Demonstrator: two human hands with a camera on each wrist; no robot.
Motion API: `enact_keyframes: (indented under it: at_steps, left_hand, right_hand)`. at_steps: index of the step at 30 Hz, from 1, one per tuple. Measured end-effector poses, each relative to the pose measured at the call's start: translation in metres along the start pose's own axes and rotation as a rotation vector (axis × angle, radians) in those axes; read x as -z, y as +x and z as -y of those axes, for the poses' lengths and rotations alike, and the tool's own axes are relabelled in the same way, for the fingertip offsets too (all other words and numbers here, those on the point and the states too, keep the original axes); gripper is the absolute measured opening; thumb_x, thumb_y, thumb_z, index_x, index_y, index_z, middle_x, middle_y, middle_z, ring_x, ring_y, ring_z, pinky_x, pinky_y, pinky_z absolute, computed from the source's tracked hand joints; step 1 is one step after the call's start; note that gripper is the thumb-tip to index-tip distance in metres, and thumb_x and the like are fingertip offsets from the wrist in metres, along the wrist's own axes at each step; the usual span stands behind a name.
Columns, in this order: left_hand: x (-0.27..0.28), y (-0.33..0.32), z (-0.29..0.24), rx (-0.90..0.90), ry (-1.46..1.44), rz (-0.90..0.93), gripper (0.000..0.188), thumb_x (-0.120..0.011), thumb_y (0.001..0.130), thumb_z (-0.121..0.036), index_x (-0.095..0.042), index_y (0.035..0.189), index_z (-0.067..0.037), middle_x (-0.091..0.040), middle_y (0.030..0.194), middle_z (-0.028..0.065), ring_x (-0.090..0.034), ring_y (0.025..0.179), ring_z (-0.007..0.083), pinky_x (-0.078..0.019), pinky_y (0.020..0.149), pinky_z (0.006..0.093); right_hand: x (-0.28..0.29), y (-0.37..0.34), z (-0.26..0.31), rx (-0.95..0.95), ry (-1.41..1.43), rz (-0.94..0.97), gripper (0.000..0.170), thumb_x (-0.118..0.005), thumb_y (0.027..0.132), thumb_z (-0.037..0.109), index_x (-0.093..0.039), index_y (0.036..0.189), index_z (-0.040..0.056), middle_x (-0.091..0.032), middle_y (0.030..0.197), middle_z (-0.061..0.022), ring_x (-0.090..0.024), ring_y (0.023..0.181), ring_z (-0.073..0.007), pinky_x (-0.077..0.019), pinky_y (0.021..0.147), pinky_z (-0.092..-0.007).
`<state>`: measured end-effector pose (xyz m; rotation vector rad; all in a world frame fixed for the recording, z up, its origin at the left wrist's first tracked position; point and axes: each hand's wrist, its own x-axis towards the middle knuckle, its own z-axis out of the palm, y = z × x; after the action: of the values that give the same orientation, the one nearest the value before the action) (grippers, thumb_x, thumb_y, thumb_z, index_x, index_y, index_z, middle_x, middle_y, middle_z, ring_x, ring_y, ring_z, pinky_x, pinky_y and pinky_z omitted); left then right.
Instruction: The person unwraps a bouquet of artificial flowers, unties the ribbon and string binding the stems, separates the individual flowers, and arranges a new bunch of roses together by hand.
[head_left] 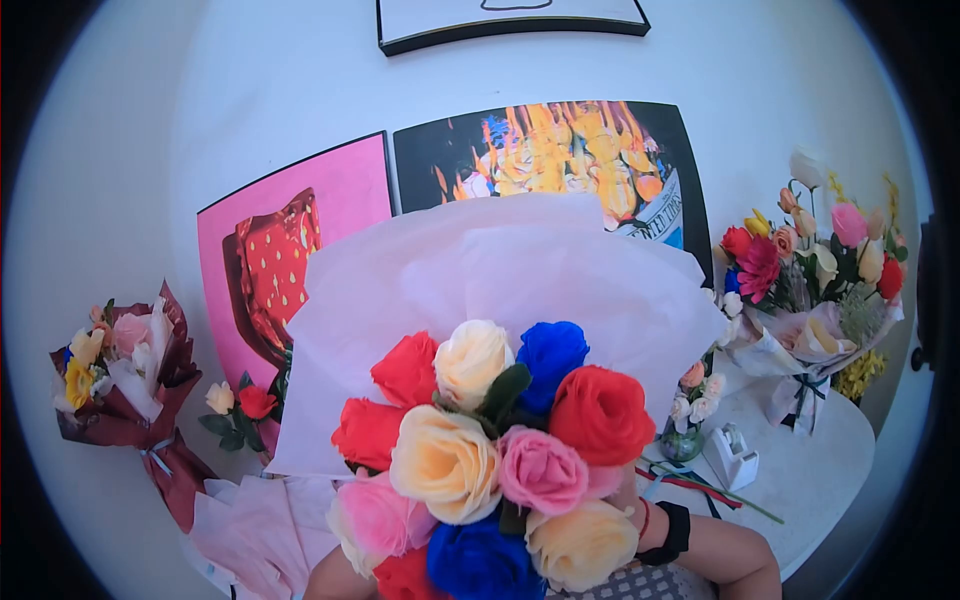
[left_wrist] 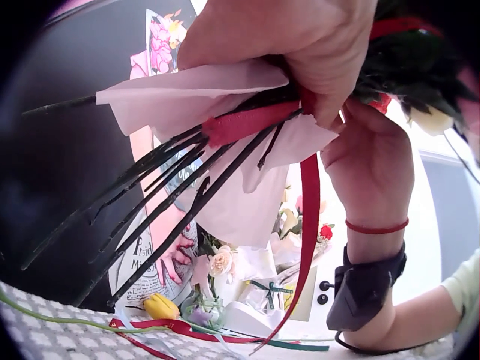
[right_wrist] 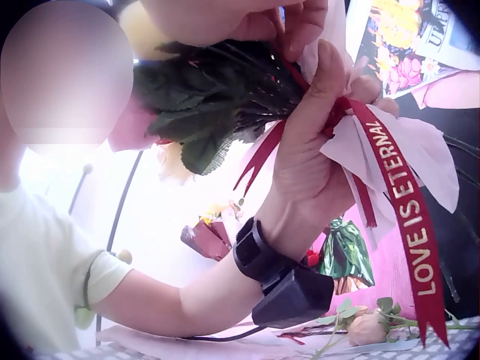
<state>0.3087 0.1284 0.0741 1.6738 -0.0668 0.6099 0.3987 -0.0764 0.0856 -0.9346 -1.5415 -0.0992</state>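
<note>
Left hand (left_wrist: 289,37) grips a rose bouquet (head_left: 470,465) by its paper-wrapped stems (left_wrist: 202,196). Right hand (left_wrist: 375,161) pinches red ribbon (left_wrist: 310,202).

the bare left hand (right_wrist: 311,150) grips, thumb extended; just beside it, the bare right hand (left_wrist: 375,157) bends its fingers, both bare forearms (right_wrist: 206,304) slanted below the left hand

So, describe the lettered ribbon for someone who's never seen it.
In the right wrist view, find the bouquet, then the left hand holding it. Beside that hand hangs a red ribbon; pale capitals, LOVE IS ETERNAL, distinguish it from the plain red tail.
</note>
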Motion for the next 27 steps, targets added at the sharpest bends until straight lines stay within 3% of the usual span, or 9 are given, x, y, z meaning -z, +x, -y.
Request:
enact_keyframes:
  at_steps: [7, 8, 9, 11, 19, 27]
  left_hand:
    - [0.001, -0.007, 0.002, 0.009, 0.006, -0.035, 0.035, -0.052, 0.088, -0.028, -0.051, 0.112, -0.004, -0.054, 0.105, 0.0066, -0.049, 0.099, 0.0150, -0.0351, 0.090, 0.0288]
    - [0.001, -0.007, 0.002, 0.012, 0.008, -0.037, 0.035, -0.052, 0.088, -0.028, -0.051, 0.112, -0.004, -0.054, 0.105, 0.0065, -0.049, 0.099, 0.0150, -0.0351, 0.090, 0.0287]
    - [0.000, -0.007, 0.003, 0.016, 0.009, -0.037, 0.035, -0.052, 0.088, -0.028, -0.051, 0.112, -0.004, -0.054, 0.105, 0.0065, -0.049, 0.099, 0.0149, -0.0351, 0.090, 0.0287]
    - [-0.002, -0.006, 0.004, 0.027, 0.010, -0.035, 0.035, -0.052, 0.088, -0.029, -0.051, 0.112, -0.004, -0.054, 0.105, 0.0065, -0.049, 0.099, 0.0149, -0.0351, 0.090, 0.0287]
    - [-0.006, -0.005, 0.007, 0.056, 0.024, -0.037, 0.035, -0.052, 0.088, -0.029, -0.051, 0.112, -0.004, -0.054, 0.104, 0.0064, -0.049, 0.098, 0.0147, -0.0351, 0.090, 0.0284]
    - [-0.010, -0.001, 0.005, 0.071, 0.047, -0.040, 0.035, -0.052, 0.088, -0.029, -0.051, 0.112, -0.004, -0.054, 0.104, 0.0063, -0.049, 0.098, 0.0145, -0.0351, 0.089, 0.0282]
  right_hand:
    - [0.009, 0.011, 0.004, -0.004, 0.371, 0.325, 0.057, -0.072, 0.070, 0.017, -0.042, 0.116, 0.0018, -0.054, 0.103, -0.0092, -0.056, 0.090, -0.0184, -0.0480, 0.077, -0.0313]
    - [0.002, 0.010, 0.003, -0.203, 0.933, 0.351, 0.052, -0.063, 0.078, 0.029, -0.041, 0.116, 0.0005, -0.053, 0.105, -0.0119, -0.057, 0.087, -0.0212, -0.0500, 0.072, -0.0309]
    - [0.003, 0.009, 0.003, -0.204, 0.933, 0.350, 0.052, -0.063, 0.078, 0.029, -0.041, 0.116, 0.0005, -0.053, 0.105, -0.0119, -0.057, 0.087, -0.0212, -0.0500, 0.072, -0.0309]
    - [0.006, 0.008, 0.004, -0.315, 0.528, 0.214, 0.052, -0.054, 0.083, 0.037, -0.041, 0.117, -0.0001, -0.052, 0.107, -0.0146, -0.058, 0.084, -0.0237, -0.0514, 0.068, -0.0314]
    - [0.023, -0.009, -0.016, -0.239, 0.344, 0.182, 0.049, -0.056, 0.081, 0.034, -0.043, 0.114, 0.0003, -0.053, 0.107, -0.0149, -0.058, 0.086, -0.0252, -0.0496, 0.072, -0.0330]
    - [-0.004, 0.025, -0.017, -0.134, 0.131, 0.150, 0.046, -0.059, 0.078, 0.030, -0.046, 0.112, 0.0008, -0.054, 0.106, -0.0153, -0.057, 0.089, -0.0269, -0.0474, 0.076, -0.0348]
